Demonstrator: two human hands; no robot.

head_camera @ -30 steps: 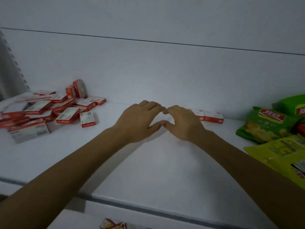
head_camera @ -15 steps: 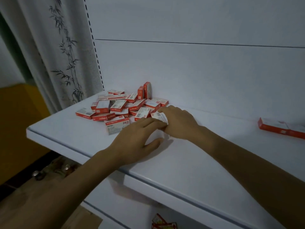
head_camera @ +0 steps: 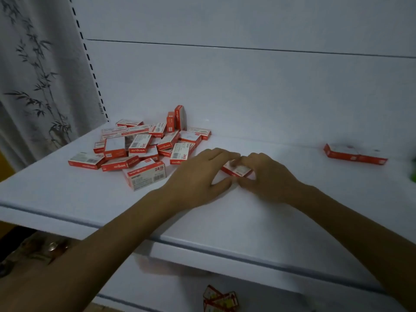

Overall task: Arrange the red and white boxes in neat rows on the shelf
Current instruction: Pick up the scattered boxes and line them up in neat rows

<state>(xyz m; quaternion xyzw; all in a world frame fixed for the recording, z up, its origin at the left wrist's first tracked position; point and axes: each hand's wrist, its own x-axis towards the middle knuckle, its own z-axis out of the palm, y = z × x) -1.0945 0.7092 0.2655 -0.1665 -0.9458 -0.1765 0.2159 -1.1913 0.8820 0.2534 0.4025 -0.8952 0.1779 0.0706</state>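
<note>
A loose pile of red and white boxes (head_camera: 144, 149) lies at the back left of the white shelf (head_camera: 225, 219), with two standing upright against the back wall. One red and white box (head_camera: 236, 170) lies flat on the shelf right of the pile. My left hand (head_camera: 200, 176) curls round its left end, fingers behind and thumb in front. My right hand (head_camera: 267, 176) grips its right end with fingertips on top. A short row of boxes (head_camera: 353, 154) lies at the far right by the back wall.
A curtain with a bamboo print (head_camera: 33, 75) hangs left of the shelf's slotted upright. A green packet (head_camera: 413, 170) shows at the right edge. More red and white boxes (head_camera: 220, 299) lie on the lower shelf under the front edge.
My view swung left from the snack bags to the pile. My right hand took a box from the pile's edge and brought it right; both hands now hold it on the shelf.
</note>
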